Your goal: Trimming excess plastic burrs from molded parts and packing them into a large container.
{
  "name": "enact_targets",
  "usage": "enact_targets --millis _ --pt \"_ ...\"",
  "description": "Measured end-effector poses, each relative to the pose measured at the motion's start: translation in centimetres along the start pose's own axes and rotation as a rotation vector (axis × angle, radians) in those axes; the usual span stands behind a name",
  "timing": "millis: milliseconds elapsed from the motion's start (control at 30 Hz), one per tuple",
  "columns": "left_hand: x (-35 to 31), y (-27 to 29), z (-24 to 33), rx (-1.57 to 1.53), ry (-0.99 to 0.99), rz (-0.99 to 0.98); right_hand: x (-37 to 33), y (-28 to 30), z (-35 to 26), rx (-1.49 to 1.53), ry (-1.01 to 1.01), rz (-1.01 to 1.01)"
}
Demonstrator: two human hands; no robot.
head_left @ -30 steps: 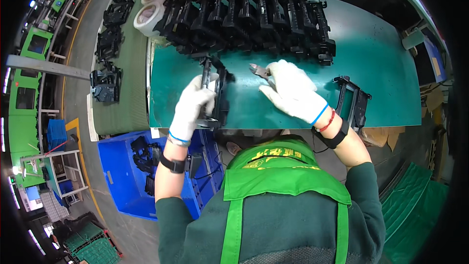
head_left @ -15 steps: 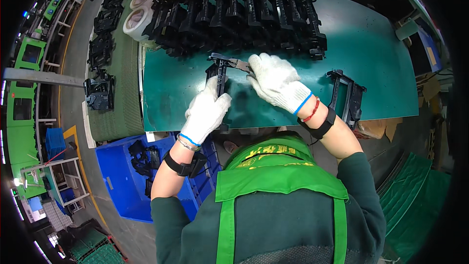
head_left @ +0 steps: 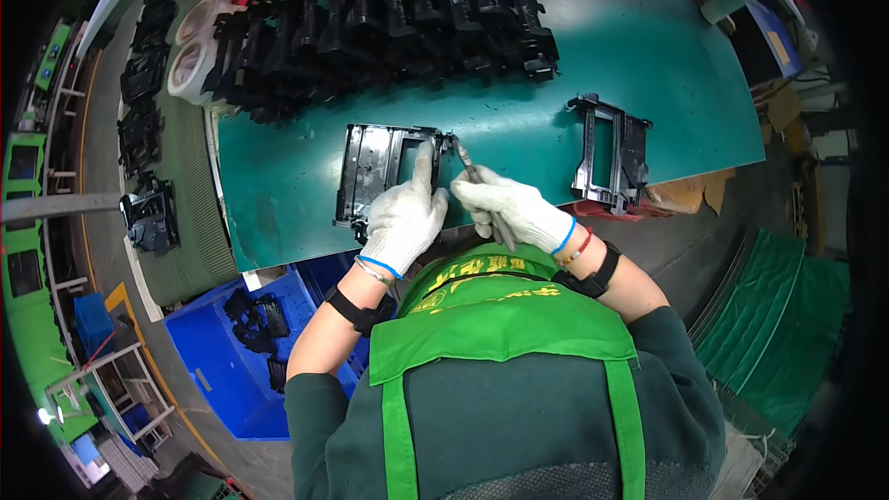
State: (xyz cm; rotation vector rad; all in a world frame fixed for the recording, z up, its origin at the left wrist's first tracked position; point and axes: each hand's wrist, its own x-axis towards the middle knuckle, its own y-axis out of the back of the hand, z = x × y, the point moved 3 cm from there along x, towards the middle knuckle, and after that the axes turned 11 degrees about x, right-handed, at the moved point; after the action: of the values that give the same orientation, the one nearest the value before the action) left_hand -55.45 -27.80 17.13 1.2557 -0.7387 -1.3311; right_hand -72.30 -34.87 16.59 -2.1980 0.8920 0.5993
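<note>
- Head cam: L hand (head_left: 405, 219) on near R part of blk frame (head_left: 369, 167), index finger out straight, prob. to steady it; grip tightness can't tell.
- R hand (head_left: 511, 208) closed round pliers (head_left: 469, 162), tips by frame's far R corner, prob. for reach; jaw gap unclear.
- Frame's on green tbl (head_left: 500, 111), apart from blk row (head_left: 389, 28), prob. for working room.

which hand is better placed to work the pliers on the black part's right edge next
Probably the right hand: it holds the pliers, their tip close by that edge. The left hand rests on the black part, seemingly steadying it.
</note>
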Motion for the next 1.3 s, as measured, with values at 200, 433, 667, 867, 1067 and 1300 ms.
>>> enact_targets --millis 200,433,667,867,1067,1300 --pt "0.6 -1.7 0.3 0.055 -0.034 0.022 2.0 -0.1 1.4 0.362 -0.076 -0.078" --pt "0.5 -1.9 0.7 0.063 -0.007 -0.015 2.7 -0.5 1.9 0.470 -0.072 -0.085" --pt "0.5 -0.9 0.5 0.109 0.006 -0.025 -4.4 1.0 -2.0 0.015 0.224 -0.063" --pt "-1.7 2.5 0.6 -0.086 -0.036 0.022 -13.0 9.3 -4.0 -1.211 0.713 0.485" --pt "0.4 6.8 7.0 -0.559 -0.236 -0.148 -11.9 14.7 -1.6 -1.316 0.502 0.588" --pt "7.4 9.3 17.5 -0.997 -0.348 -0.307 -13.9 21.8 -1.8 -0.444 0.968 0.821"
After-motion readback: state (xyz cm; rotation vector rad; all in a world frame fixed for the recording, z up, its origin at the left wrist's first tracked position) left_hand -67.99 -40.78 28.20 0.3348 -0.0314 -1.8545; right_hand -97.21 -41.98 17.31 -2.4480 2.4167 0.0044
